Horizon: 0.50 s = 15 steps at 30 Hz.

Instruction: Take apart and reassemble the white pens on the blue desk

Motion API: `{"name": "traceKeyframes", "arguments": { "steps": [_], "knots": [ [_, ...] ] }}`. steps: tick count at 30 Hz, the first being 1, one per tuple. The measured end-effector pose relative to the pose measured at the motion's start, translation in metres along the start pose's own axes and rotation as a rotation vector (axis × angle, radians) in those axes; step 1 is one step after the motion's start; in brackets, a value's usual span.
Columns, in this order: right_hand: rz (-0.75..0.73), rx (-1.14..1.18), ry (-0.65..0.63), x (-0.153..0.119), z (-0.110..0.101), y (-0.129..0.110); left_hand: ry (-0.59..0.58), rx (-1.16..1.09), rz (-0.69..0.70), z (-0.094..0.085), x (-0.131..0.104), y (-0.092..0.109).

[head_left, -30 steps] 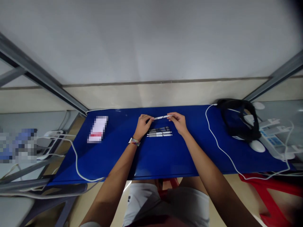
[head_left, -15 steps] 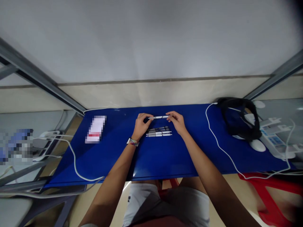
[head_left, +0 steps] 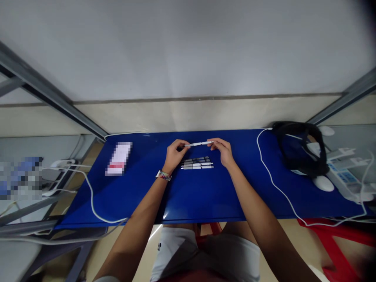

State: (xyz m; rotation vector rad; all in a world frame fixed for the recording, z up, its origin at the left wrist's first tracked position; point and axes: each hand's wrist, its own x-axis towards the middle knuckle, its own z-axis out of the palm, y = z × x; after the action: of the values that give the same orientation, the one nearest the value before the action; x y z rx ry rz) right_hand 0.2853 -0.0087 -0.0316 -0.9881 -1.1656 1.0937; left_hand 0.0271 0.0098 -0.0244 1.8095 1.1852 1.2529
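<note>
Pinching one slim white pen point(head_left: 201, 143) at the frame's centre, I have the left hand point(head_left: 175, 153) closed on its left end and the right hand point(head_left: 222, 150) on its right. Just below lie two pale pens point(head_left: 197, 167) and some darker pens point(head_left: 197, 160), too blurred for me to count. The blue table point(head_left: 202, 196) is smooth and glossy. One black looped headset point(head_left: 323, 156) sits right of centre; fingertips hide the held pen's ends.
</note>
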Motion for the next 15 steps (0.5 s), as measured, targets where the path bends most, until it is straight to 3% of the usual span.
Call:
{"name": "traceKeyframes", "arguments": {
  "steps": [8,15],
  "knots": [
    [-0.007,-0.026,-0.039,0.0022,-0.0044,-0.0031,-0.005,-0.031,-0.006,-0.0024,-0.0002,0.0031],
    [0.029,0.009,-0.068,0.0032,-0.0078,-0.0019,0.059,-0.144,-0.065,-0.0011,0.0006,-0.0007]
  ]
}}
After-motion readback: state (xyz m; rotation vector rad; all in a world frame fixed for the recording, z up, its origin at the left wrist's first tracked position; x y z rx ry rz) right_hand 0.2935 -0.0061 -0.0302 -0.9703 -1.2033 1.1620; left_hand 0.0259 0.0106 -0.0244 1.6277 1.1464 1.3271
